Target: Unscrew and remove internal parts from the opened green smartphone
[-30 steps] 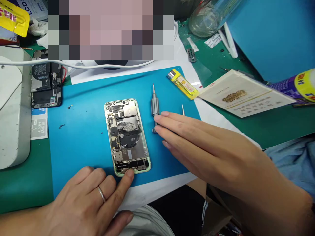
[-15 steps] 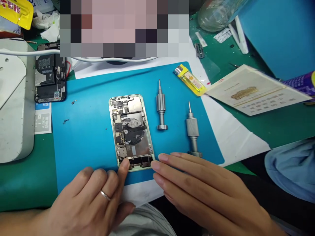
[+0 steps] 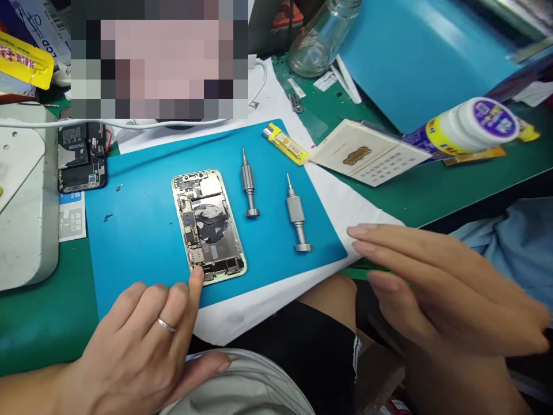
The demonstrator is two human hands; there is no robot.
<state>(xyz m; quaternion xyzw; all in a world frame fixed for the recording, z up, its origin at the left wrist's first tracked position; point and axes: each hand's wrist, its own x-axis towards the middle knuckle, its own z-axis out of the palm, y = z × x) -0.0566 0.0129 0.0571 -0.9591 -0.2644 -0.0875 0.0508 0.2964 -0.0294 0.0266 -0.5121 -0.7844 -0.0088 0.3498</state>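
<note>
**On the blue mat [image 3: 142, 230]: one fingertip [image 3: 197, 275] on an opened phone [image 3: 208, 226]**

Nearest, the left hand [image 3: 142, 340] lies flat and loosely spread on the mat's near edge. It holds nothing, and only its index fingertip touches the phone's lower left corner. The right hand [image 3: 432, 282] hovers off the mat's right edge, open and empty, its fingers straight and close together. The phone lies mid-mat, its insides exposed. Just right of it lies a screwdriver [image 3: 249, 183], and a second screwdriver [image 3: 297, 216] lies further right. Both tips point away. Beyond the mat lie a yellow tube [image 3: 285, 143] and a booklet [image 3: 367, 158], with a black phone [image 3: 81, 157] at far left.
</note>
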